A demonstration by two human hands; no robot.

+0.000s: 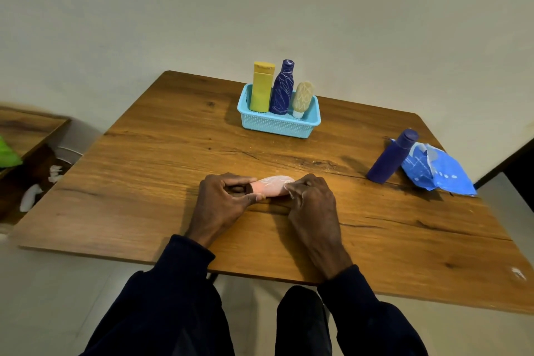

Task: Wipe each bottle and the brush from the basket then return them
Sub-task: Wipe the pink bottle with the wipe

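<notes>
While both forearms in dark sleeves reach up from the bottom of the frame, the left hand (pixel 228 196) and right hand (pixel 312 199) meet at the centre over a pink item (pixel 273 186) lying on its side on the wooden surface (pixel 161 170). The left hand pinches its left end between thumb and curled fingers. The right hand's fingers curl over its right end, hiding that end. White scribbles mark the pink item; whether it is a bottle or the brush cannot be told.

Above centre stands a light blue basket (pixel 277 124) holding a yellow bottle (pixel 261 87), a dark blue bottle (pixel 283 87) with white scribbles and a beige bottle (pixel 302 98), cap down. At the right, well apart from the hands, a purple bottle (pixel 393 156) stands touching a crumpled blue packet (pixel 439 170).
</notes>
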